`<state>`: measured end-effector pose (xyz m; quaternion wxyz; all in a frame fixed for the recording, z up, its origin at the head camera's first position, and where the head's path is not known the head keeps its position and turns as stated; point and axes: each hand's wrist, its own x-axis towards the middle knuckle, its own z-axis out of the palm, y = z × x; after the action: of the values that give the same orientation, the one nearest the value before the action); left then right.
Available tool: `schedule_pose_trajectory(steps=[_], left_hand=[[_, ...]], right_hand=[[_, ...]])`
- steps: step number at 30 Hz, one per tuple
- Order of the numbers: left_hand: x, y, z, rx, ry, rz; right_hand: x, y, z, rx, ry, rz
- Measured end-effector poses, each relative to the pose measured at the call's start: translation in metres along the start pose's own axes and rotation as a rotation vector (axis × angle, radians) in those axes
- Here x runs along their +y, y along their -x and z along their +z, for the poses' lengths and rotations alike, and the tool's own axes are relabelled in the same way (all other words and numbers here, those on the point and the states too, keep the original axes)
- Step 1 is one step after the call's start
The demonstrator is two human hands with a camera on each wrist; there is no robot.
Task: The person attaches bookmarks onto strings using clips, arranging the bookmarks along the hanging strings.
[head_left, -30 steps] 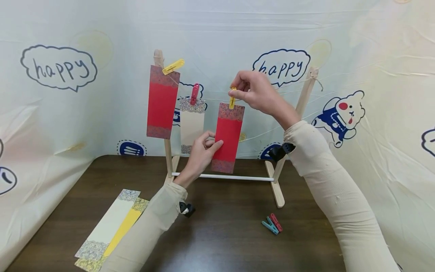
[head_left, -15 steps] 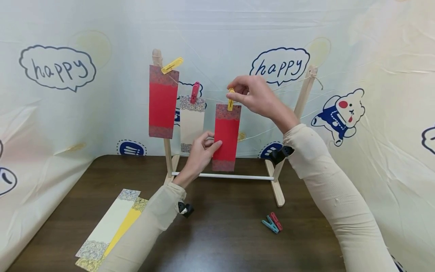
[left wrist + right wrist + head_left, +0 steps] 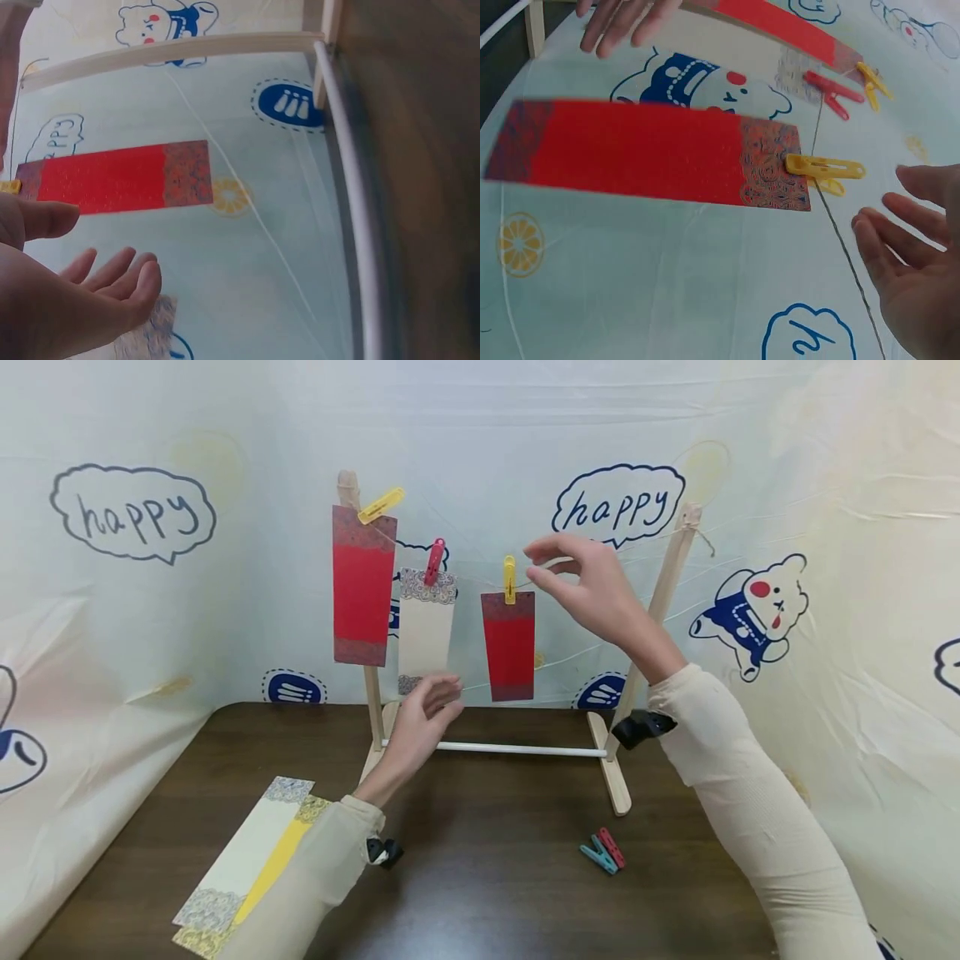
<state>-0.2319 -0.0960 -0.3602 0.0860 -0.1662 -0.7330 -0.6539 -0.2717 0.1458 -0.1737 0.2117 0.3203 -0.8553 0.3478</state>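
A red card with patterned ends hangs from a string, pinned at its top by a yellow clothespin. Just right of that clothespin is my right hand, fingers parted and holding nothing; the right wrist view shows a gap between the fingertips and the yellow clothespin. My left hand is below and left of the card, fingers loosely bent and nothing in them. It overlaps the bottom of a cream card held by a pink clothespin. Further left another red card hangs under a second yellow clothespin.
The string runs between two wooden posts joined low down by a white rod. A cream card overlaps a yellow card on the table at left. A blue clothespin and a red clothespin lie at right.
Both hands have let go: the right released the yellow clothespin and drew right, the left released the red card and drew down left. The card now hangs freely, its lower end tilted back.
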Motion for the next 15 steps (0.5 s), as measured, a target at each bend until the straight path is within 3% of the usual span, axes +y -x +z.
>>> schedule_pose_trajectory(steps=[5,15], left_hand=[[-0.006,0.012,-0.010,0.026,-0.003,-0.012],[-0.006,0.033,-0.025,0.053,-0.100,-0.007]], right_hand=[[0.004,0.022,-0.005,0.037,-0.009,-0.036],[0.021,0.061,-0.004,-0.043,-0.016,0.013]])
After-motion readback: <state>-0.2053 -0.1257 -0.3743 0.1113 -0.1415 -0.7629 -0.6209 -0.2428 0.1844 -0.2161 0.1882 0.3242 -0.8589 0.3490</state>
